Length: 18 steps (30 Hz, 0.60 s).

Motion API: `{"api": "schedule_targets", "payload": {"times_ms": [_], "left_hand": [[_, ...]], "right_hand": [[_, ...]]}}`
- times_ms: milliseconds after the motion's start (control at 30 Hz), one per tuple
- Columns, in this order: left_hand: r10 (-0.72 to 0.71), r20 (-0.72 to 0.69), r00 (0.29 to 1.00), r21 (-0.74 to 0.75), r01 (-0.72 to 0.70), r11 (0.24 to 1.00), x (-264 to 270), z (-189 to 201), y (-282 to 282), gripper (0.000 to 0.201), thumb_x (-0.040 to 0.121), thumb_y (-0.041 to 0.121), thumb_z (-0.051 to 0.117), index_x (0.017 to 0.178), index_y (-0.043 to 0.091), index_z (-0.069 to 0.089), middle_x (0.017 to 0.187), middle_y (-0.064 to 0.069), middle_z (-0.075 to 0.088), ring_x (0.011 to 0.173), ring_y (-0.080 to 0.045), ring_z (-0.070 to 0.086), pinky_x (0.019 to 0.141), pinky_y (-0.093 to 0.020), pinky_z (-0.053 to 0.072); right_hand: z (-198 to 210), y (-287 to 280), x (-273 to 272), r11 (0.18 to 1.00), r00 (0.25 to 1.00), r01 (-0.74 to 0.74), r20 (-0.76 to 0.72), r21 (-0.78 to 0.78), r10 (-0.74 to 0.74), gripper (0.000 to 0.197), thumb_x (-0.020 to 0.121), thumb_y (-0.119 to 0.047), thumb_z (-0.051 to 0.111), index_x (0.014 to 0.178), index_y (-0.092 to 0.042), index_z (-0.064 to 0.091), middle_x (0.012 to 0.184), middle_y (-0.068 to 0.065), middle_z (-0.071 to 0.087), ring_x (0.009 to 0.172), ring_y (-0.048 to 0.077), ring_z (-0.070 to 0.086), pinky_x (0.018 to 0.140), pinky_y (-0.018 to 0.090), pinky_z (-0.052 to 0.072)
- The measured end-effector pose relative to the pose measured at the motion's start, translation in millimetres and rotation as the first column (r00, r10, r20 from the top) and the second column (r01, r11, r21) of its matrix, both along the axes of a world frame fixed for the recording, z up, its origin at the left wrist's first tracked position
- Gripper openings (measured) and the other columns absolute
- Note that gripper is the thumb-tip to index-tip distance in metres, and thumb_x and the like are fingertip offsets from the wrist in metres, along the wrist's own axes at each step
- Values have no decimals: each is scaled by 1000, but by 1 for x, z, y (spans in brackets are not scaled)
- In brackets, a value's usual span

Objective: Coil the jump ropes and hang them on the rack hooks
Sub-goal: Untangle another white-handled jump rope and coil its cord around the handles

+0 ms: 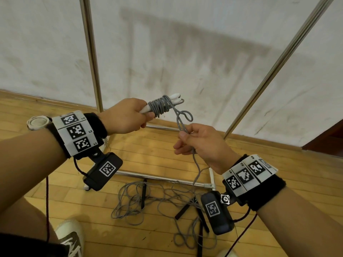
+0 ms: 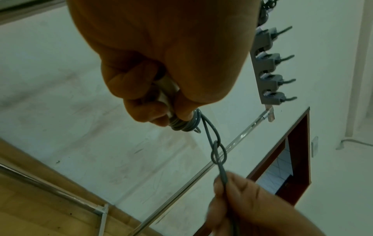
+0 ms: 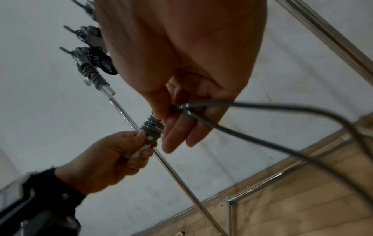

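White handles (image 1: 148, 109), wound with grey rope (image 1: 161, 107), are gripped in the left hand (image 1: 122, 115); a doubled strand is pinched by the right hand (image 1: 200, 143). More ropes (image 1: 159, 201) lie tangled on open floor (image 1: 55, 191) below. Beyond, rack poles (image 1: 92, 58) are cut off above; hooks (image 2: 270, 67) are seen blurred from the wrists.

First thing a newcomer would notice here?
The left hand grips two white handles wound with grey rope, held mid-frame before the wall. The right hand pinches the doubled rope below a loose loop. More ropes lie tangled on the wood floor by the rack's base bar.
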<state>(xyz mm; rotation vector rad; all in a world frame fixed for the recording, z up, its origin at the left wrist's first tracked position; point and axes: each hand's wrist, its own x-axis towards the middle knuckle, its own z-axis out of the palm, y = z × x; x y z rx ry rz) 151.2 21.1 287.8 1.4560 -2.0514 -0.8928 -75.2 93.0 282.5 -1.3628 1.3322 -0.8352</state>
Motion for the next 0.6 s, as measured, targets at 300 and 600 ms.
{"api": "schedule_targets", "payload": {"times_ms": [300, 600], "left_hand": [[155, -264, 952, 42, -149, 988, 24, 10, -22, 21, 100, 33, 54, 89, 19, 65, 61, 8, 66, 50, -4, 57, 42, -17, 40], [4, -448, 894, 141, 66, 988, 22, 23, -11, 24, 104, 27, 49, 93, 13, 64, 66, 5, 61, 51, -8, 53, 43, -16, 37]], "right_hand": [[-28, 7, -7, 985, 970, -170, -172, 35, 174, 11, 98, -4, 53, 101, -2, 63, 81, 4, 72, 62, 13, 65, 59, 26, 54], [-44, -2, -15, 981, 949, -191, -261, -28, 177, 36, 104, -30, 42, 104, -10, 72, 71, -22, 58, 63, -4, 50, 71, 18, 43]]}}
